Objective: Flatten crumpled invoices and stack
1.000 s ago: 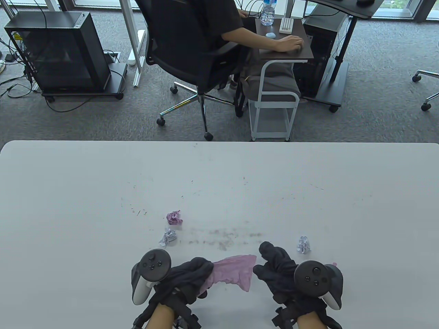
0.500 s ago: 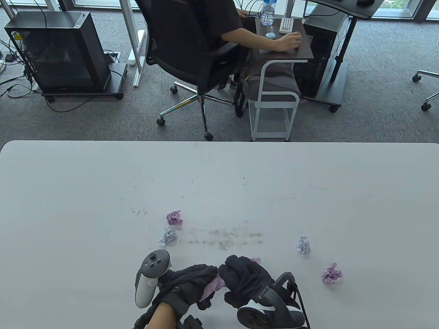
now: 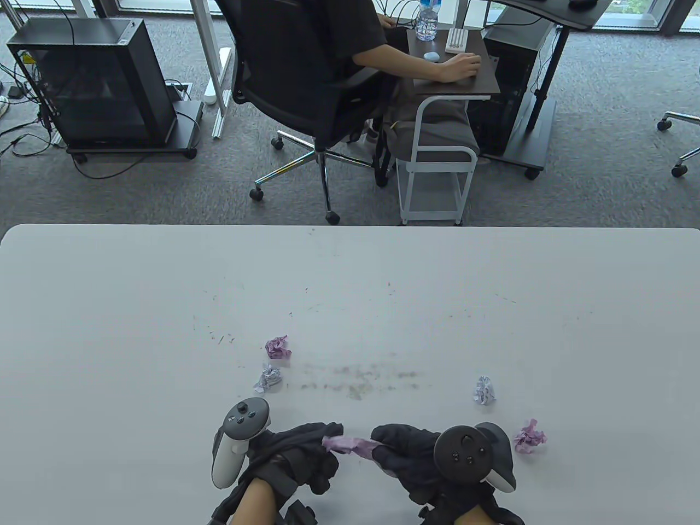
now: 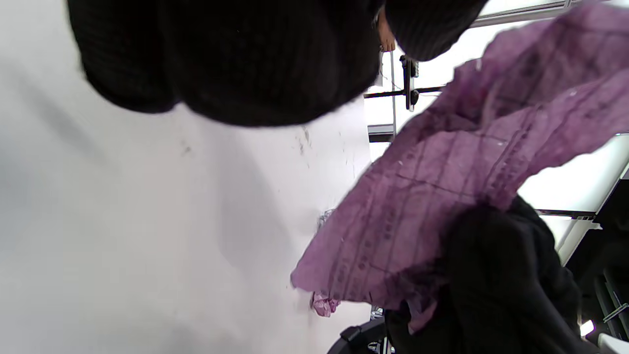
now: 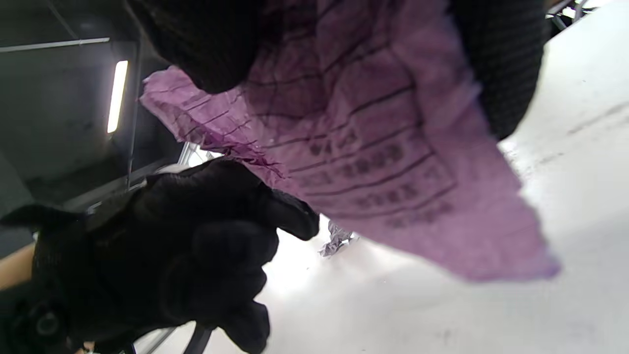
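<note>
Four crumpled invoices point(image 3: 278, 346) on table point(image 3: 109, 328), both hands' fingers point(image 3: 328, 432) pinching one pink invoice point(image 3: 350, 444)

two hands point(image 3: 306, 445), five invoices point(image 3: 350, 445), one table point(image 3: 109, 328)

from my remote station i saw a pinkish-purple invoice point(image 3: 350, 444), ruled with dark grid lines and dark printed characters, between my black-gloved left hand point(image 3: 298, 451) and black-gloved right hand point(image 3: 407, 454). the trackers showed dark grey tops over white grips. the table point(image 3: 350, 284) was pale grey-white, flecked with dark scuffs and a smudged greyish streak. on it lay four crumpled balls: a purple one point(image 3: 278, 346), a white one with blue-grey print point(image 3: 268, 378), another white-and-blue one point(image 3: 484, 390), and a pink-purple one point(image 3: 529, 436).
</note>
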